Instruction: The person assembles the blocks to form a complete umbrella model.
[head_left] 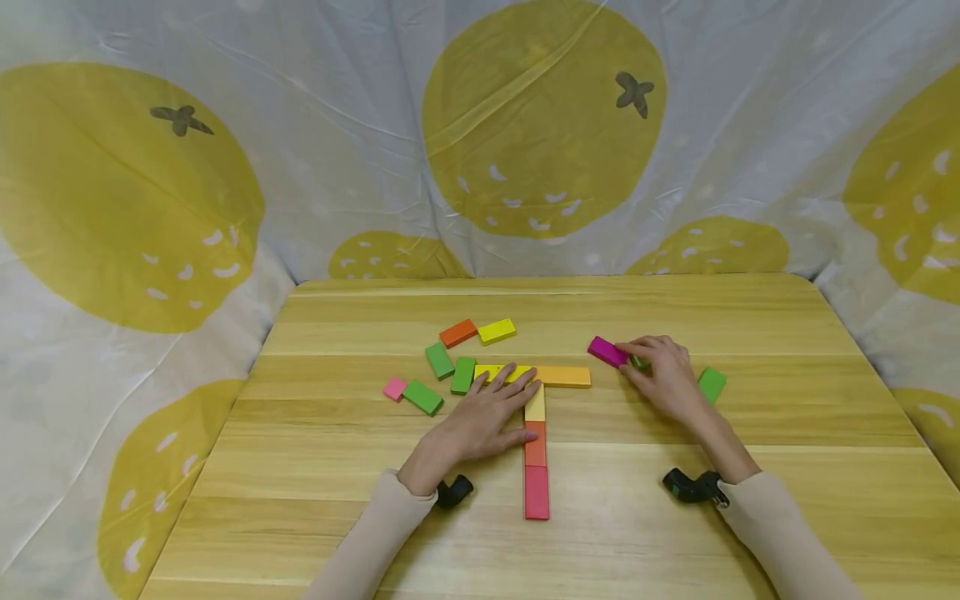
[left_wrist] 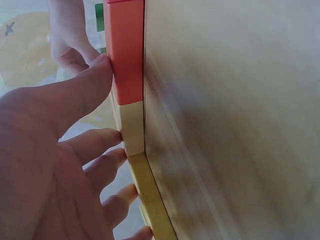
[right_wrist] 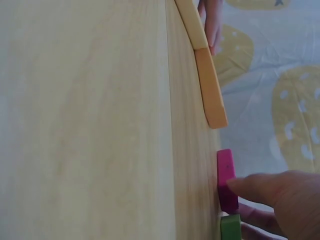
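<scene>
With fingers spread, the left hand [head_left: 480, 422] is being rested on T-shaped blocks [head_left: 536, 406], best lightly, so no joint is being nudged. By the right hand [head_left: 663, 377], a magenta block [head_left: 605, 351] is being pinched, right of the T on the surface [head_left: 300, 500]; knocking the adjacent green block [head_left: 640, 363] is best being avoided.

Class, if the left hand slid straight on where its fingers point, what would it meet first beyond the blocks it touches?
Probably the light-orange block, though the hand's height is unclear.
</scene>
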